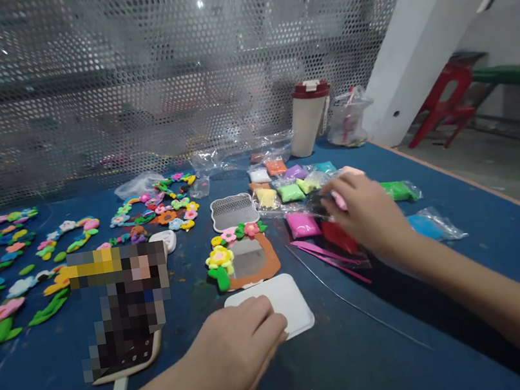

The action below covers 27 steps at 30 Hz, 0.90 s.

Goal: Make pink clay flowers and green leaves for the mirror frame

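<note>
My left hand (245, 340) is closed, its fingers curled over the near left part of a flat white board (293, 304) with rounded corners. Just beyond the board lies a small mirror (252, 258), its frame partly covered in brown clay, with clay flowers and leaves. My right hand (372, 211) reaches over clay packets, fingertips pinched on a small pink piece that looks like a clay packet (339, 201); blur hides its exact shape. Under and beside that hand are a red clay packet (339, 236), a magenta clay packet (302, 224) and a dark one.
Left stands a phone (126, 313) on a cable, near several flower-decorated clay frames (68, 236). A thin wire (354, 304) and pink strips (332, 256) lie at centre right. A lidded cup (310, 119) stands at the back by a perforated metal panel (149, 75).
</note>
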Motion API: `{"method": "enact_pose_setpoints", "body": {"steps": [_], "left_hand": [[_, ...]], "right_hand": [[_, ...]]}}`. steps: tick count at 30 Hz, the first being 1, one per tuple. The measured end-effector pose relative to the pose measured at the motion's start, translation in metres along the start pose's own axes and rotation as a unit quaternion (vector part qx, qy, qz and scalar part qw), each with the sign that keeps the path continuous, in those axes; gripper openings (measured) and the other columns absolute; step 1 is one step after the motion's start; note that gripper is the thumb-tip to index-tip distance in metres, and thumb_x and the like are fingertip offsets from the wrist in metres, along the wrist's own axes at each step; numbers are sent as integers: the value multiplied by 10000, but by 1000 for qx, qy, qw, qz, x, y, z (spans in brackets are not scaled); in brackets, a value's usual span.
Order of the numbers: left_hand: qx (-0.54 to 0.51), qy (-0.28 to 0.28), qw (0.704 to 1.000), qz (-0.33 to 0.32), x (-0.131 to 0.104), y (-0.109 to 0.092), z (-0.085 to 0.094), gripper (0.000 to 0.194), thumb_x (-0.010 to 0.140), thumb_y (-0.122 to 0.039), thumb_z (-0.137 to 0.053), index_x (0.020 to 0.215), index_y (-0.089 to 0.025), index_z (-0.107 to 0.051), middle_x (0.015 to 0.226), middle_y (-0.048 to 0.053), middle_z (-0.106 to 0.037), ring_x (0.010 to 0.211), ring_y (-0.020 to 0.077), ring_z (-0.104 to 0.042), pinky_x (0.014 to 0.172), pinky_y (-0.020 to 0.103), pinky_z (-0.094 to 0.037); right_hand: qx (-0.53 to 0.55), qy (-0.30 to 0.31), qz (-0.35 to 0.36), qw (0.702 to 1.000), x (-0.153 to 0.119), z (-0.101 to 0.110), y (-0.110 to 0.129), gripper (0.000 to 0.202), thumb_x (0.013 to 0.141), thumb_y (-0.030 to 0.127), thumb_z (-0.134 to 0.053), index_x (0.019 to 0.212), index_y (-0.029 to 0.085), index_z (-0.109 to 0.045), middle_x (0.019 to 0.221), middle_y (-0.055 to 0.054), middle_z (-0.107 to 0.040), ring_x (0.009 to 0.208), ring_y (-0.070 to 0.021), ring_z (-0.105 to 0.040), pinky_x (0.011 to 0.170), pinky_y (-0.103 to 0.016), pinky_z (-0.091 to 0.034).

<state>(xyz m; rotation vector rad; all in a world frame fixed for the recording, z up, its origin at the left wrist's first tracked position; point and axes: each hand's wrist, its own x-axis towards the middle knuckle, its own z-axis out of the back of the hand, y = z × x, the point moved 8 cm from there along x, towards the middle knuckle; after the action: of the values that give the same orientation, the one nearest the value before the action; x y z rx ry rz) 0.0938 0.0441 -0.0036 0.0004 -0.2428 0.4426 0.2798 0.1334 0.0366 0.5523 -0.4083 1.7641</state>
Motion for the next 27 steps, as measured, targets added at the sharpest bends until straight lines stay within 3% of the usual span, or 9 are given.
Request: {"method": "enact_pose_setpoints", "body": {"steps": [4,6,8,10,13,17,20,23,27], "left_hand": [[-75,-10,997,22,-2,4,4,218,914,-169,-301,916,-184,-519,765,31,-587,638,160,-567,537,247,-414],[-147,-28,986,79,-6,15,8,193,900,-150,-319,957,-192,-498,766,14,-585,646,144,-569,560,235,-423],[-219,-59,962,155,-12,31,12,197,905,-149,-309,978,-202,-485,736,-10,-566,636,122,-560,573,218,-423],[-271,-98,931,224,-18,45,17,200,924,-174,-293,962,-206,-486,702,-24,-541,620,109,-544,574,209,-418],[-296,-137,903,279,-22,55,23,188,934,-219,-310,941,-200,-497,710,-20,-541,624,111,-535,569,217,-410],[-249,-87,941,213,-12,39,22,100,873,-235,-455,942,-199,-518,809,-1,-558,676,123,-534,594,229,-413],[-229,-75,947,212,-11,33,21,103,850,-280,-498,913,-201,-516,771,-13,-558,635,124,-529,558,225,-405],[-226,-106,925,285,-16,41,26,156,845,-349,-509,896,-203,-524,677,-33,-541,563,122,-509,498,220,-379],[-272,-118,905,305,-13,45,28,103,863,-295,-497,862,-213,-558,721,-32,-590,583,113,-522,512,213,-390]], "right_hand": [[-25,-20,-93,995,21,-8,-63,207,811,319,-512,870,132,-577,775,-151,-607,684,-258,-567,545,-369,-410],[-12,-9,-110,994,26,-14,-78,199,806,313,-517,803,129,-592,716,-134,-620,656,-238,-583,539,-347,-413],[12,-4,-113,993,27,-12,-76,201,827,282,-485,816,117,-597,750,-142,-640,699,-242,-609,565,-344,-433],[47,1,-99,994,25,-5,-56,171,822,245,-503,900,118,-586,842,-144,-657,765,-248,-626,599,-345,-468],[120,24,-35,992,18,11,-6,270,803,209,-565,1070,189,-525,985,-78,-648,837,-202,-635,645,-304,-515],[242,22,92,966,3,27,58,329,793,119,-563,1104,202,-496,1118,-94,-566,1039,-228,-558,843,-386,-489],[328,39,94,939,-10,22,77,485,758,62,-579,1199,198,-429,1213,-102,-472,1051,-205,-547,879,-367,-487],[372,41,121,919,-24,19,91,575,746,41,-578,1260,197,-372,1274,-116,-386,1136,-218,-483,902,-368,-485],[391,14,139,910,-33,24,99,591,758,27,-558,1278,217,-349,1274,-110,-370,1132,-211,-474,904,-365,-490]]}}
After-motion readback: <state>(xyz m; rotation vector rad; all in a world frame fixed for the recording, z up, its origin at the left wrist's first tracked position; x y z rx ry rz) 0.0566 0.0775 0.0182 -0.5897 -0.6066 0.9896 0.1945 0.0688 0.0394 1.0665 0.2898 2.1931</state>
